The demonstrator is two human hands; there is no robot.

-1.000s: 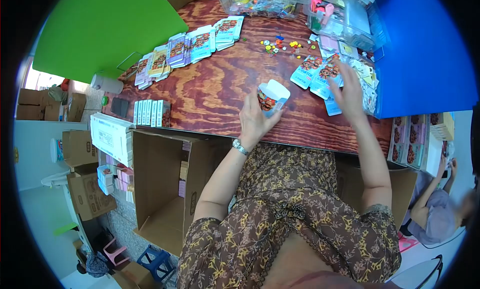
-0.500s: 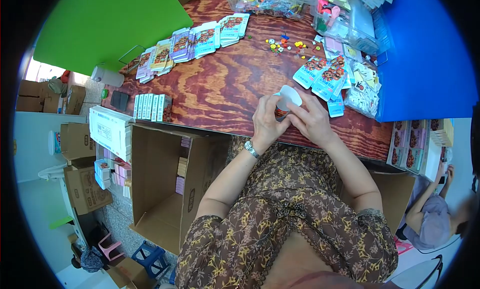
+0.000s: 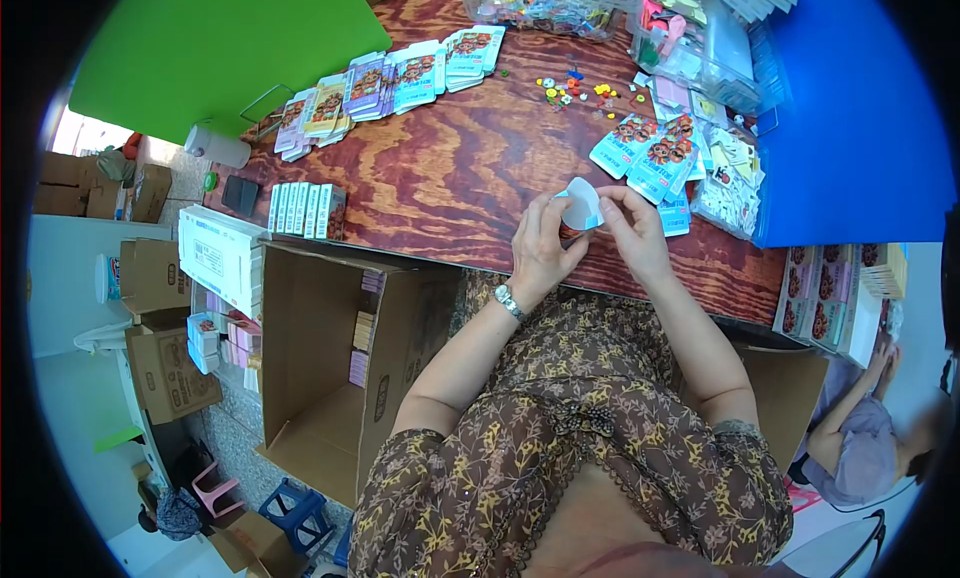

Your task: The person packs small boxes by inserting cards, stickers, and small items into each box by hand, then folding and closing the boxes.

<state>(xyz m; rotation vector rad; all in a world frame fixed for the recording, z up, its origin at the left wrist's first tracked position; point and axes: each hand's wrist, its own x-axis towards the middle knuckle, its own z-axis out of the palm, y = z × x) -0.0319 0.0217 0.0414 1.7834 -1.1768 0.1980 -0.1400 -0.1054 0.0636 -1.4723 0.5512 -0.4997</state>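
Much of the small box (image 3: 582, 212) is hidden by the left hand (image 3: 543, 242), whose fingers and thumb clasp its sides above the near edge of the table (image 3: 480, 168), while the right hand (image 3: 634, 236) has its fingertips at the rim, and whether they pinch it I cannot tell. The box shows a pale, whitish inside with a rounded flap standing up and a little reddish print low down, its contents out of sight. Printed cartons (image 3: 664, 164) nearby bear blue lettering too small to read, and the upper picture edge cuts off a clear tub (image 3: 545, 16).
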